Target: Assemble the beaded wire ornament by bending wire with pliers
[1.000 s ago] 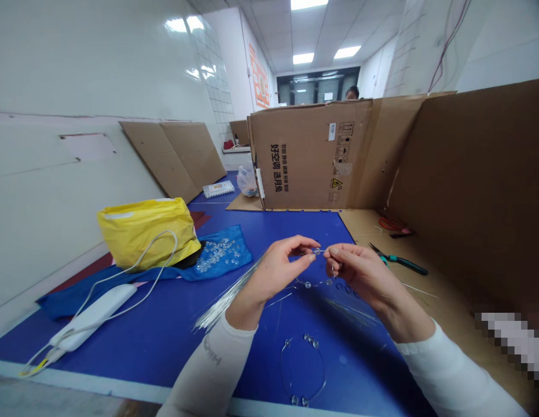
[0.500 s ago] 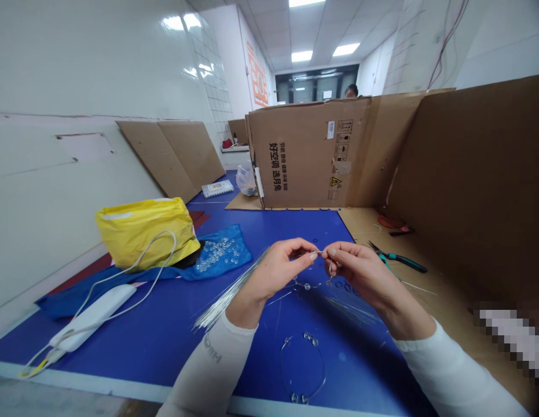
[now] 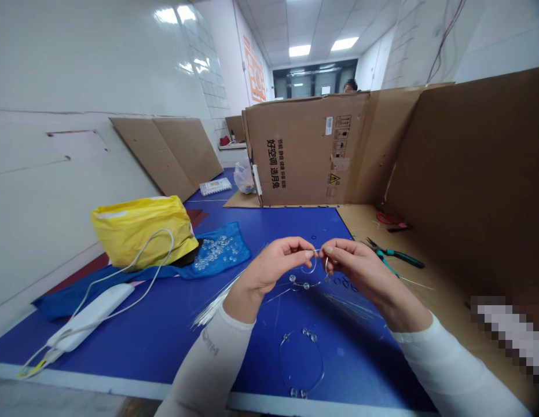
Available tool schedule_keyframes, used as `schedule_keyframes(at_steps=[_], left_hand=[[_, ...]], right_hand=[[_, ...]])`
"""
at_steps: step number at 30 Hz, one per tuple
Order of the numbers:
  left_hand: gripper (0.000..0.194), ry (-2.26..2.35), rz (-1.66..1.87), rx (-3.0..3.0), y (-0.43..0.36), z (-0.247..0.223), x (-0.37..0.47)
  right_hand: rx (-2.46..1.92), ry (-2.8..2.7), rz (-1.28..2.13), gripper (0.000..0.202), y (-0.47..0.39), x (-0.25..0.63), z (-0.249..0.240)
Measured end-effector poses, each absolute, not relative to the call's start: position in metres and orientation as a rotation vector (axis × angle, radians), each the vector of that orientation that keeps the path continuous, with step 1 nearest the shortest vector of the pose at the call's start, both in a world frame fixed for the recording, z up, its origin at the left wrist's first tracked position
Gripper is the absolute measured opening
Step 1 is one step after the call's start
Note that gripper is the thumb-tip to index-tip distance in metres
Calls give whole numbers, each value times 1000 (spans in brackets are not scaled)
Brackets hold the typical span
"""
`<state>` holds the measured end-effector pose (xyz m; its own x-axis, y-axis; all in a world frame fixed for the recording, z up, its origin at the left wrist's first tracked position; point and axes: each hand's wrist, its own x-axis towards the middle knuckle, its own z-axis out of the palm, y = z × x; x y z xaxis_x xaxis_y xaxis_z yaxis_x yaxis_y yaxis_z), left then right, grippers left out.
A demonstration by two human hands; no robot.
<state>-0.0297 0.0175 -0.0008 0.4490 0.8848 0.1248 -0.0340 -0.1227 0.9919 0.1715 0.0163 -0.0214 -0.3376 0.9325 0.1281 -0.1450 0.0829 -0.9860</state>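
Note:
Above the blue table (image 3: 165,315), my left hand (image 3: 280,263) and my right hand (image 3: 358,263) almost meet, each pinching a thin silvery wire (image 3: 316,251). The wire bends in small curves below the fingertips; clear beads (image 3: 306,285) show just under the hands, though I cannot tell whether they hang on it or lie on the table. Nearer me lies a round wire loop (image 3: 323,368) with several clear beads. A bundle of straight wires (image 3: 215,307) rests beside my left wrist. More loose clear beads (image 3: 217,250) are spread on a blue cloth (image 3: 238,237).
Green-handled pliers (image 3: 403,258) and red-handled scissors (image 3: 388,218) lie on cardboard at right. A white power strip (image 3: 95,313) with a cable and a yellow bag (image 3: 141,231) stand at left. Tall cardboard (image 3: 308,150) walls the back; a person's head shows beyond.
My fingertips have drawn slightly apart, and more of the wire shows between and below them. The camera view has shifted a little; the things on the table stay put.

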Motion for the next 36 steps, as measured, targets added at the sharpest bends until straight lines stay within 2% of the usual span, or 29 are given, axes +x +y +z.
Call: schedule_keyframes(at_steps=[13, 36], left_hand=[[27, 724, 887, 1293, 21, -4, -34], [22, 684, 991, 1094, 28, -2, -44]], right_hand=[[-793, -1378, 1495, 30, 16, 172, -21], [-797, -1272, 1449, 36, 22, 179, -24]])
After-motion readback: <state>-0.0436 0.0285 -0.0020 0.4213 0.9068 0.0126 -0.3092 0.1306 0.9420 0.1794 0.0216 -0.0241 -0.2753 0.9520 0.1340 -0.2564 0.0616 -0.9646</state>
